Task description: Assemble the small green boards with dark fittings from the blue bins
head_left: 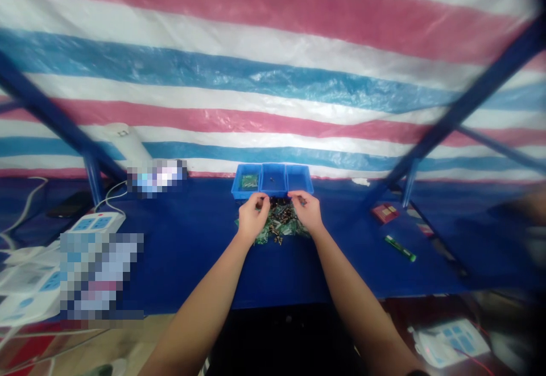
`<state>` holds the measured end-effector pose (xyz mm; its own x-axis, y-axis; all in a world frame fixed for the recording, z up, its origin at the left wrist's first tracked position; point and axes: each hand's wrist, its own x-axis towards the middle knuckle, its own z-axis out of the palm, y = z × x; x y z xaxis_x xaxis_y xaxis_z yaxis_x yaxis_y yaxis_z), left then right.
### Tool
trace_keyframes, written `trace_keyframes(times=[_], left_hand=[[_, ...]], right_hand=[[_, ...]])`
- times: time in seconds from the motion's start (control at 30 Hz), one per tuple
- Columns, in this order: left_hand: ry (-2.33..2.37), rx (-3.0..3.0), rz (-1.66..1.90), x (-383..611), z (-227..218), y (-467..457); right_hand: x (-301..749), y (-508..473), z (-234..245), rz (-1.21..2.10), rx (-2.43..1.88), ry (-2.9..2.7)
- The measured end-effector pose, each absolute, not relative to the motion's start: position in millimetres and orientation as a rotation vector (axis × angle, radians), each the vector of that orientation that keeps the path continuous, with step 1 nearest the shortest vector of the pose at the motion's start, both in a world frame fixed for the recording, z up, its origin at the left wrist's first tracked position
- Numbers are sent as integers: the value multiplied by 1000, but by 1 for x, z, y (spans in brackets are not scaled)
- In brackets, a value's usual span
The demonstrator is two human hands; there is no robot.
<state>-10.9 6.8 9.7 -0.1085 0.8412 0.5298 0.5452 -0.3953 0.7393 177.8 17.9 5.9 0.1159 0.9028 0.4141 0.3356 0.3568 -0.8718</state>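
Note:
My left hand (pixel 253 215) is closed in a pinch just in front of the blue bins, its fingertips close to the middle bin (pixel 272 189). Opposite it, my right hand (pixel 307 212) is also pinched, near the front of the right bin (pixel 301 180). Anything in either pinch is too small to make out. Between and below my hands lies a heap of small brass-coloured and dark metal pieces, like screws (pixel 283 215), mixed with green-tinted clear plastic (pixel 263 235). The left bin (pixel 235 186) contains a greenish packet (pixel 249 181). One tiny dark piece sits in the middle bin.
On the blue table (pixel 187 262), power strips (pixel 91 222) and cables lie at left, near blurred-out items. A red box (pixel 385 212) and a green stick-shaped pack (pixel 400 248) lie at right. Blue metal posts (pixel 409 182) flank the striped sheet (pixel 273 91).

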Motion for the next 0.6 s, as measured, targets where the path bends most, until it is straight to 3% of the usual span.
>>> trace_keyframes(times=[0.27,0.6], left_hand=[[1498,1936,1468,-8,10,6],[1493,1957,1430,-6,11,5]], right_hand=[[172,22,-5,207,-1561,-1981],[163,18,-7,146,-1573,-2055]])
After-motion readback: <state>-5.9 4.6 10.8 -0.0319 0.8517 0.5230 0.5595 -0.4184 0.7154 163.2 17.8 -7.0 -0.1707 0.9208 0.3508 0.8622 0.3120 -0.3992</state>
